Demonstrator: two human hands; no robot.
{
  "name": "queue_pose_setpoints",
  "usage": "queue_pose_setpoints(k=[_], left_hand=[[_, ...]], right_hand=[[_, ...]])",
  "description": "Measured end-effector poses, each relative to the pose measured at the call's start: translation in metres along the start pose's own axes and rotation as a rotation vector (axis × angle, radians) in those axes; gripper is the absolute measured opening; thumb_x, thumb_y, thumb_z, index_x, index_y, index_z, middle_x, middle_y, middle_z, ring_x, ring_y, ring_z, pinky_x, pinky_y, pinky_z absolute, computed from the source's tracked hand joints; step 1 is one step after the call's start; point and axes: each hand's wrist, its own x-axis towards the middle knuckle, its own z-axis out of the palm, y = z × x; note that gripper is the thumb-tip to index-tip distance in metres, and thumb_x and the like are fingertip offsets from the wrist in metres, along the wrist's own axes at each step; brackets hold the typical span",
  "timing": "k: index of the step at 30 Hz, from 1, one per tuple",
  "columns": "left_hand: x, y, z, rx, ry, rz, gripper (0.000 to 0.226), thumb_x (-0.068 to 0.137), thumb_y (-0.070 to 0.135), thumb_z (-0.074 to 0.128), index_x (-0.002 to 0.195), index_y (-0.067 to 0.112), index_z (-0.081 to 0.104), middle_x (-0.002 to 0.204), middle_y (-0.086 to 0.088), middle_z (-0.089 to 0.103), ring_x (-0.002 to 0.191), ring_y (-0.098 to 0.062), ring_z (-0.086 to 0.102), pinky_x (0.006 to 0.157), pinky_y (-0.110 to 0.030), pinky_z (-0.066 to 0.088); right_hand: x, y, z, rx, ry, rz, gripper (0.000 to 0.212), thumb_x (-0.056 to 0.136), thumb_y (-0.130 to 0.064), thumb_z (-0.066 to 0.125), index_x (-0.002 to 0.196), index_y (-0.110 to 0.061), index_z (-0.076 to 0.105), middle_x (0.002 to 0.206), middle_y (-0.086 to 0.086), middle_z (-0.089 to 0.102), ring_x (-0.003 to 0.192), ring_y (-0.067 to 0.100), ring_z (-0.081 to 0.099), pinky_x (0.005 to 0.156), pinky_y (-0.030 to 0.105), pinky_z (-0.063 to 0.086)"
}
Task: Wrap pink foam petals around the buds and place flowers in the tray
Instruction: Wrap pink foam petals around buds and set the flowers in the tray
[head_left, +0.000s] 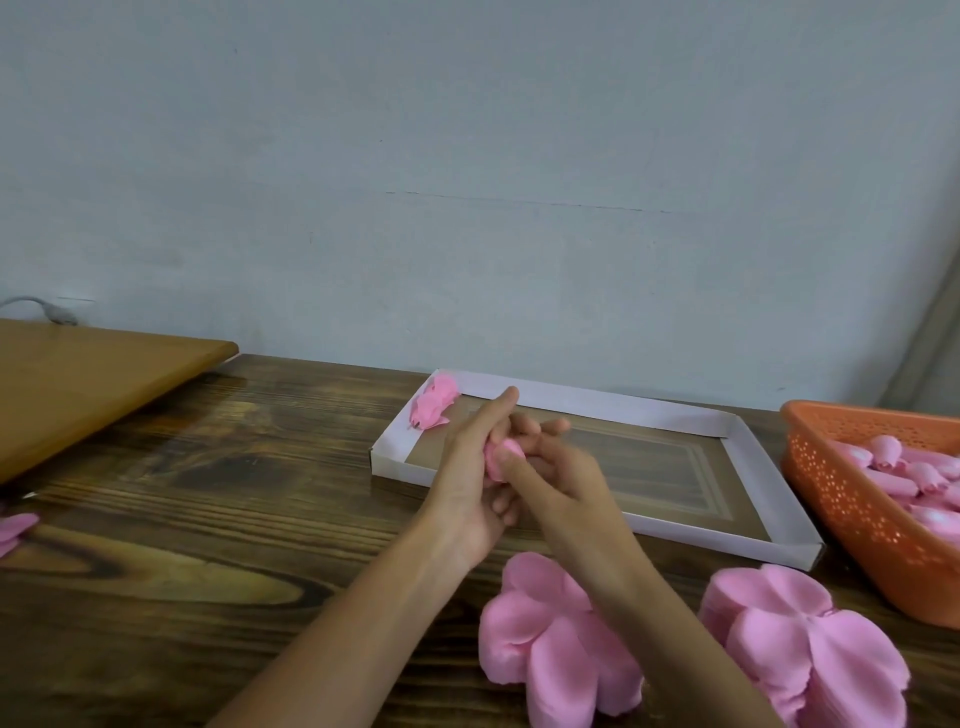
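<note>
Both hands meet over the near left part of the white-rimmed tray (654, 410). My left hand (475, 467) cups a small pink foam flower (501, 457), its index finger pointing up and away. From the right, my right hand (556, 467) closes its fingers around the same flower. Most of the flower is hidden between the palms. One finished pink flower (434, 410) lies in the tray's far left corner. Two stacks of pink foam petals sit near me, a left stack (550, 644) and a right stack (810, 644).
An orange perforated basket (841, 493) at the right holds several pink buds (914, 473). A light wooden board (88, 384) lies at the far left. More pink petals (15, 530) poke in at the left edge. A grey wall stands behind the dark wooden table (208, 545).
</note>
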Motion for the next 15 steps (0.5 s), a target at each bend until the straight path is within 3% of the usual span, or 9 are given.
queue_pose_setpoints(k=[2, 4, 6, 8, 9, 11, 13, 15], left_hand=[[-0.0014, -0.0012, 0.0006, 0.053, -0.018, 0.0, 0.044, 0.077, 0.058, 0.076, 0.062, 0.024, 0.054, 0.106, -0.006, 0.079, 0.044, -0.015, 0.056, 0.037, -0.019, 0.031], [-0.0014, -0.0014, 0.0019, 0.05, -0.025, 0.03, 0.043, 0.083, 0.054, 0.073, 0.059, 0.025, 0.054, 0.103, -0.005, 0.079, 0.059, -0.016, 0.061, 0.041, -0.02, 0.029], [-0.0008, 0.0014, 0.0017, 0.014, -0.015, 0.046, 0.042, 0.084, 0.052, 0.072, 0.056, 0.025, 0.056, 0.097, 0.002, 0.08, 0.071, -0.014, 0.069, 0.052, -0.026, 0.029], [0.0009, 0.0034, -0.0008, -0.03, -0.006, 0.042, 0.041, 0.08, 0.051, 0.075, 0.056, 0.025, 0.057, 0.095, 0.003, 0.079, 0.062, -0.014, 0.07, 0.055, -0.025, 0.034], [0.0009, 0.0036, -0.0016, -0.026, -0.009, 0.027, 0.039, 0.079, 0.052, 0.076, 0.058, 0.025, 0.058, 0.1, 0.0, 0.08, 0.05, -0.015, 0.064, 0.049, -0.022, 0.036], [0.0002, 0.0026, -0.0023, 0.012, -0.011, -0.01, 0.038, 0.078, 0.054, 0.076, 0.063, 0.024, 0.059, 0.108, -0.004, 0.08, 0.033, -0.016, 0.046, 0.037, -0.019, 0.033], [0.0008, 0.0022, -0.0017, 0.04, -0.001, -0.005, 0.039, 0.079, 0.054, 0.076, 0.061, 0.024, 0.058, 0.106, -0.005, 0.08, 0.035, -0.016, 0.047, 0.036, -0.018, 0.031], [0.0012, 0.0031, -0.001, 0.031, 0.003, 0.028, 0.039, 0.078, 0.052, 0.073, 0.059, 0.023, 0.055, 0.1, -0.004, 0.08, 0.046, -0.017, 0.056, 0.039, -0.018, 0.028]], right_hand=[[0.0009, -0.0012, -0.004, -0.04, -0.042, 0.05, 0.029, 0.106, -0.035, 0.054, 0.092, -0.016, 0.07, 0.076, -0.001, 0.072, 0.067, 0.013, 0.065, 0.062, 0.028, 0.05], [-0.0004, -0.0003, -0.0048, -0.066, -0.03, 0.037, 0.022, 0.098, -0.044, 0.06, 0.099, -0.023, 0.067, 0.08, -0.004, 0.072, 0.07, 0.01, 0.067, 0.066, 0.029, 0.052], [-0.0022, 0.002, -0.0005, -0.032, 0.011, -0.013, 0.025, 0.093, -0.038, 0.07, 0.112, -0.024, 0.064, 0.092, -0.003, 0.075, 0.081, 0.013, 0.073, 0.071, 0.03, 0.058], [-0.0016, 0.0034, 0.0008, -0.03, 0.043, -0.054, 0.018, 0.099, -0.029, 0.07, 0.113, -0.02, 0.065, 0.093, 0.002, 0.076, 0.08, 0.016, 0.073, 0.068, 0.03, 0.058], [-0.0016, 0.0017, 0.0003, -0.014, 0.035, -0.036, 0.013, 0.103, -0.028, 0.064, 0.109, -0.016, 0.066, 0.088, 0.005, 0.076, 0.074, 0.017, 0.071, 0.065, 0.03, 0.057], [0.0003, 0.0002, -0.0023, 0.034, -0.019, 0.048, 0.025, 0.109, -0.026, 0.052, 0.098, -0.009, 0.066, 0.078, 0.006, 0.073, 0.065, 0.02, 0.064, 0.059, 0.03, 0.051], [0.0028, -0.0015, -0.0037, 0.065, -0.073, 0.092, 0.022, 0.105, -0.025, 0.055, 0.096, -0.008, 0.066, 0.076, 0.005, 0.071, 0.065, 0.021, 0.063, 0.058, 0.03, 0.05], [0.002, -0.0004, -0.004, 0.111, -0.085, 0.073, 0.015, 0.096, -0.021, 0.068, 0.108, -0.011, 0.066, 0.081, 0.007, 0.071, 0.07, 0.02, 0.064, 0.062, 0.028, 0.053]])
